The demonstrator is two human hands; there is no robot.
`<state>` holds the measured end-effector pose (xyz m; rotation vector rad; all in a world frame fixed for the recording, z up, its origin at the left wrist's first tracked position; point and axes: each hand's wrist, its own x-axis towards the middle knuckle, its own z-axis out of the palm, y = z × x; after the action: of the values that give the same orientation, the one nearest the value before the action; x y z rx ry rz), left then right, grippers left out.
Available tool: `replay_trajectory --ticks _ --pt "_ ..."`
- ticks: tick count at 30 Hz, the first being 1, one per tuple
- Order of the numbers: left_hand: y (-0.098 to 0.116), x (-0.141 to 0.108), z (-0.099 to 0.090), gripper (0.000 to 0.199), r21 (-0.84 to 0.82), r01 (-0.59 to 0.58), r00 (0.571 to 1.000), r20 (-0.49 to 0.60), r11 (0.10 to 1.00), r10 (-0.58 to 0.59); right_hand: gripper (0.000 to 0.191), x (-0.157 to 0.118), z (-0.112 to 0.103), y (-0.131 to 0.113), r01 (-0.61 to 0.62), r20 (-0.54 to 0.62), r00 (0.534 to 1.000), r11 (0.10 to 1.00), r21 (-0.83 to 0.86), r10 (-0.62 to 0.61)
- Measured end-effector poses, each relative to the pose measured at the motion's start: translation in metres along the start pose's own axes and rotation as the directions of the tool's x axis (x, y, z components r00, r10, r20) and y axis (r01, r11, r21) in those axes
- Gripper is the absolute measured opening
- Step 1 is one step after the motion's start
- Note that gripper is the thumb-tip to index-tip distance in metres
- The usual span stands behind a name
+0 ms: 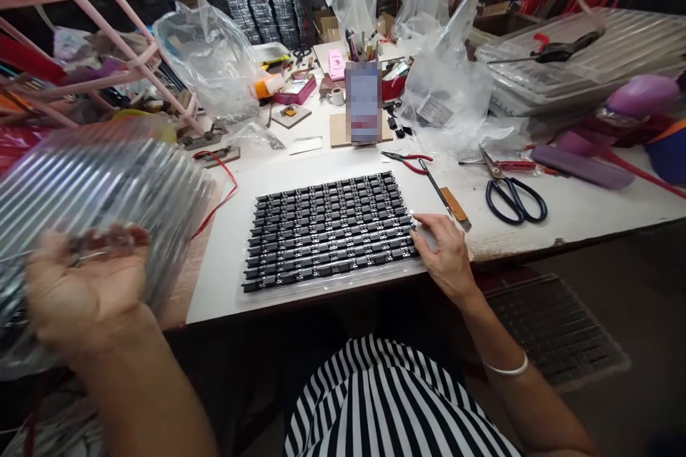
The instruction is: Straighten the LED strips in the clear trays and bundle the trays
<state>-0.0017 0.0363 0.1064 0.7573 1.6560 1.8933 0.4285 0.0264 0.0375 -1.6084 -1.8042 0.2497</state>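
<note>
In front of me on the white table lies a clear plastic tray filled with rows of small black circuit boards. At its right edge my right hand pinches the rim between thumb and fingers. My left hand, blurred by motion, is palm up on the left with curled fingers. It appears to grip the edge of a clear ribbed plastic tray, part of what looks like a stack; the exact contact is smeared.
Right of the boards lie red-handled pliers, a cutter knife and black-handled scissors. Behind stand a phone and plastic bags. A pink rack rises at left; a red wire crosses below it.
</note>
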Motion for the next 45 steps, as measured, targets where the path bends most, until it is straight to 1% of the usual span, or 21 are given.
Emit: replay_trajectory --ticks 2,3,5,7,9,10,13,14,15,17,19,21,22,24,26,33,36,38,40,43,45 --pt "0.007 -0.013 0.014 0.031 -0.162 0.029 0.997 -0.069 0.986 -0.041 0.028 0.0 -0.001 0.002 -0.003 -0.006 1.0 0.998 0.059 0.003" --pt "0.01 -0.022 0.02 0.036 -0.209 -0.001 0.997 -0.071 0.978 -0.015 0.028 0.0 -0.002 0.003 -0.014 -0.006 1.0 0.993 0.113 0.015" --pt "0.014 -0.041 0.025 0.033 -0.219 -0.086 0.996 -0.024 0.972 0.083 0.029 0.003 -0.006 0.003 -0.063 -0.013 0.998 0.967 0.246 0.068" --pt "0.014 -0.058 0.021 0.026 -0.207 -0.07 0.997 0.001 0.976 0.071 0.029 0.009 -0.013 0.001 -0.123 -0.03 0.989 0.912 0.391 0.146" --pt "0.011 -0.069 0.013 0.023 -0.183 0.077 0.997 0.002 0.98 -0.078 0.036 0.019 -0.021 -0.004 -0.167 0.0 0.98 0.817 0.552 0.2" --pt "0.008 -0.072 0.009 0.024 -0.17 0.173 0.985 0.03 0.97 -0.17 0.042 0.025 -0.024 -0.008 -0.193 0.062 0.978 0.744 0.64 0.2" --pt "-0.009 -0.075 0.001 0.046 -0.039 0.43 0.877 0.256 0.902 -0.407 0.062 0.042 -0.029 -0.016 -0.355 0.341 0.931 0.524 0.774 0.127" --pt "-0.016 -0.075 0.0 0.054 0.026 0.46 0.841 0.306 0.887 -0.445 0.067 0.047 -0.028 -0.016 -0.407 0.405 0.906 0.507 0.76 0.12" --pt "-0.024 -0.075 0.0 0.058 0.087 0.457 0.832 0.309 0.885 -0.46 0.069 0.049 -0.026 -0.016 -0.438 0.441 0.888 0.528 0.727 0.131" --pt "-0.04 -0.075 0.0 0.057 0.207 0.375 0.877 0.235 0.903 -0.418 0.068 0.051 -0.021 -0.011 -0.423 0.432 0.887 0.656 0.625 0.161" --pt "-0.053 -0.075 0.001 0.051 0.357 0.251 0.924 0.187 0.9 -0.332 0.061 0.048 -0.015 -0.004 -0.324 0.374 0.914 0.835 0.444 0.156" --pt "-0.062 -0.074 0.0 0.048 0.504 0.124 0.935 0.229 0.855 -0.271 0.052 0.044 -0.012 0.002 -0.193 0.318 0.94 0.962 0.193 0.124" --pt "-0.064 -0.074 0.0 0.048 0.556 0.068 0.933 0.258 0.829 -0.249 0.049 0.042 -0.011 0.005 -0.131 0.299 0.949 0.988 0.079 0.102" --pt "-0.067 -0.073 -0.001 0.05 0.61 -0.014 0.929 0.301 0.792 -0.216 0.043 0.041 -0.01 0.008 -0.039 0.288 0.956 0.998 -0.056 0.053" --pt "-0.069 -0.071 -0.001 0.052 0.624 -0.041 0.924 0.322 0.781 -0.208 0.039 0.043 -0.009 0.011 -0.003 0.287 0.958 0.997 -0.079 0.026" --pt "-0.067 -0.057 0.018 0.057 0.639 -0.128 0.904 0.39 0.759 -0.176 0.035 0.063 -0.003 0.016 -0.116 0.229 0.966 0.992 -0.041 0.122" --pt "-0.07 -0.045 0.031 0.058 0.64 -0.216 0.871 0.468 0.737 -0.151 0.04 0.067 0.002 0.009 -0.09 0.262 0.958 0.988 -0.125 0.121" --pt "-0.075 -0.041 0.038 0.055 0.633 -0.323 0.845 0.527 0.703 -0.086 0.042 0.067 0.006 0.002 -0.018 0.292 0.953 0.976 -0.217 0.083" --pt "-0.079 -0.041 0.044 0.051 0.679 -0.432 0.834 0.551 0.593 -0.024 0.044 0.068 0.01 -0.005 0.085 0.327 0.945 0.944 -0.319 0.026" --pt "-0.078 -0.048 0.052 0.051 0.779 -0.541 0.821 0.571 0.316 -0.001 0.051 0.072 0.016 -0.016 0.231 0.404 0.914 0.859 -0.456 -0.031" --pt "-0.074 -0.051 0.056 0.05 0.773 -0.597 0.792 0.61 0.213 0.007 0.051 0.075 0.019 -0.022 0.275 0.436 0.899 0.824 -0.495 -0.038"
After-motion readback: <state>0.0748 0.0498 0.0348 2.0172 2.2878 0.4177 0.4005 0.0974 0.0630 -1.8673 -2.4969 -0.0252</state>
